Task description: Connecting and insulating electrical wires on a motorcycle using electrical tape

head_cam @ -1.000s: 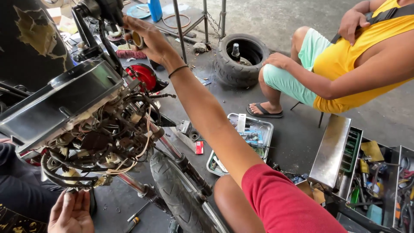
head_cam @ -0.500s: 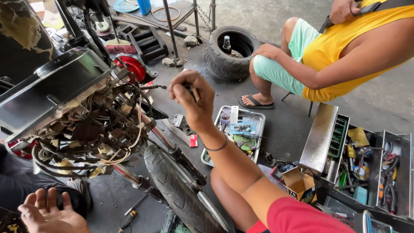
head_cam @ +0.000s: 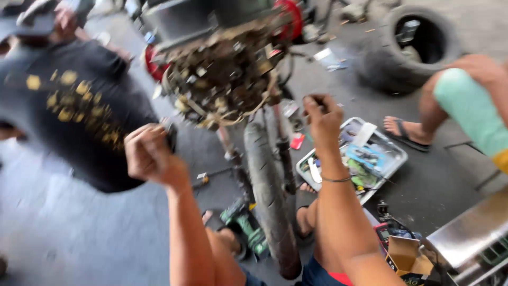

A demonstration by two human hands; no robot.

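Observation:
Both my arms are raised in front of a motorcycle whose front is stripped to a tangle of wires and connectors [head_cam: 227, 74]. My left hand [head_cam: 151, 156] is closed in a fist just below and left of the wiring, with a small dark object [head_cam: 172, 136] at its fingers. My right hand [head_cam: 323, 119] is to the right of the wiring, its fingertips pinched on a small dark piece [head_cam: 317, 100]. The front tyre [head_cam: 270, 196] stands between my arms. The picture is blurred, so I cannot tell what either piece is.
A person in a black patterned shirt [head_cam: 79, 106] stands close on the left. Another person sits at right, with a knee [head_cam: 471, 106] and a sandalled foot [head_cam: 405, 132] showing. A tray of small parts [head_cam: 389, 159], a spare tyre [head_cam: 386, 63], a green drill [head_cam: 246, 225] and a metal toolbox [head_cam: 471, 233] lie around.
My left hand has risen from near the floor to just under the wiring. My right hand has come back from the handlebar area, staying pinched shut. The view has swung, bringing the black-shirted person in.

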